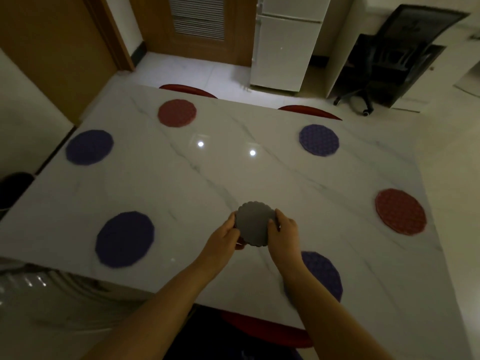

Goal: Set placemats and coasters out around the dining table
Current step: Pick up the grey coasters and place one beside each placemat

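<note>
Several round placemats lie on the white marble table [207, 178]: purple ones at the far left [89, 147], near left [125, 239], far right [319, 139] and near right [323, 275], red ones at the back [177, 112] and right [400, 211]. Over the table's near middle, my left hand [224, 236] and my right hand [283, 233] together hold a grey scalloped coaster [254, 223] by its edges. A bit of red shows under it by my left thumb; I cannot tell what it is.
Red chair seats show at the far edge [188, 90] [309, 111] and the near edge [267, 331]. A white fridge [285, 42], a wooden door [197, 24] and a black office chair [384, 66] stand beyond the table.
</note>
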